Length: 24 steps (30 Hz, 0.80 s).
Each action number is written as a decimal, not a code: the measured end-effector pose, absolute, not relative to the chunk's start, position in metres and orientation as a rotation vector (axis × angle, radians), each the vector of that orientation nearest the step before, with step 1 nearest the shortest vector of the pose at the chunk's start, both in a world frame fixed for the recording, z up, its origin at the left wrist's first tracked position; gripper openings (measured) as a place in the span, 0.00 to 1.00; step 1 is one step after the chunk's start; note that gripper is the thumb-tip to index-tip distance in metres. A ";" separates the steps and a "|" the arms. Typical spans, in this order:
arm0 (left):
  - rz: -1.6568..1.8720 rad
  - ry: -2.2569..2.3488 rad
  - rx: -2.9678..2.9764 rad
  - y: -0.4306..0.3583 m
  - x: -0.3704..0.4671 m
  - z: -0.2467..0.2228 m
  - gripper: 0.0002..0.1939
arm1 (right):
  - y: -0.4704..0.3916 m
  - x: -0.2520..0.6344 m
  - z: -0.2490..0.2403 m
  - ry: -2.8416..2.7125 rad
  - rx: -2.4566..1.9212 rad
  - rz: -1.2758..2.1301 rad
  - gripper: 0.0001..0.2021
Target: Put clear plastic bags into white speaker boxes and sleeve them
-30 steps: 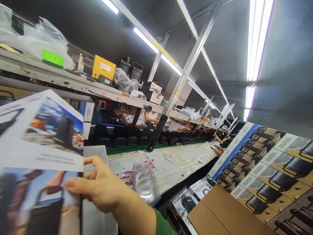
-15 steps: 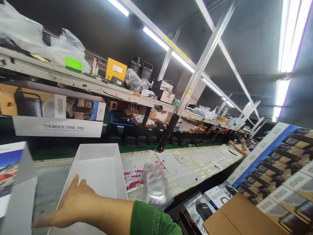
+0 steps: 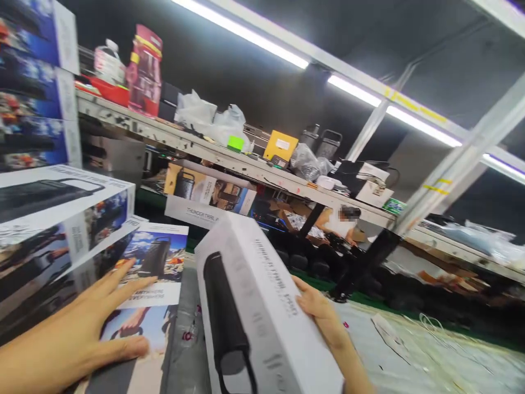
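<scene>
A white speaker box (image 3: 262,306), printed with a black speaker and "Thunder Trail Pro", stands tilted in front of me. My right hand (image 3: 322,314) grips its right side, fingers bent over the edge; part of that hand is hidden behind the box. To the left, my left hand (image 3: 88,331) has its fingers spread over a printed carton (image 3: 153,254) showing a speaker in a mountain scene. It rests on or just above that carton and holds nothing. Beside it lie more printed speaker boxes (image 3: 68,189).
A stack of boxes (image 3: 68,93) rises at far left. Across the bench runs a shelf (image 3: 197,145) carrying a pink bottle (image 3: 144,74), plastic bags (image 3: 213,117) and a yellow box (image 3: 281,145). A slanted metal post (image 3: 435,189) stands right. A person (image 3: 338,221) sits beyond.
My view has swung left. The hand reaching over an open white box is gone from there; now my right hand grips a printed speaker box, and my left hand has come into view.
</scene>
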<state>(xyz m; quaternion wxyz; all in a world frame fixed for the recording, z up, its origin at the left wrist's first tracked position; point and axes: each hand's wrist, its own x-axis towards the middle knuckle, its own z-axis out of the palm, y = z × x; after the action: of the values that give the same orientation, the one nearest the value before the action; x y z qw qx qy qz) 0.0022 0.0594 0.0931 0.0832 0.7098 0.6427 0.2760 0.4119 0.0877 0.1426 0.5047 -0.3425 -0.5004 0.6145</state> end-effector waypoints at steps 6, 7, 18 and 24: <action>0.612 1.818 2.017 0.080 0.008 0.143 0.41 | 0.067 0.434 0.137 -1.034 -0.846 1.489 0.30; 0.583 1.802 2.034 0.088 0.003 0.147 0.43 | 0.064 0.430 0.141 -1.066 -0.876 1.495 0.32; 0.464 1.952 2.298 0.067 0.036 0.154 0.51 | 0.067 0.392 0.138 -2.122 -1.603 0.652 0.17; 0.182 2.026 2.308 0.060 0.068 0.158 0.43 | 0.064 0.393 0.099 -2.113 -1.550 0.814 0.11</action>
<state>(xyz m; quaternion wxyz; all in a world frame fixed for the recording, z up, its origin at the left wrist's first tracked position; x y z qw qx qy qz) 0.0679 0.0600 0.1583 0.0324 0.7499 0.6581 0.0590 0.3929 0.0642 0.0993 0.1975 -0.5536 -0.7550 0.2907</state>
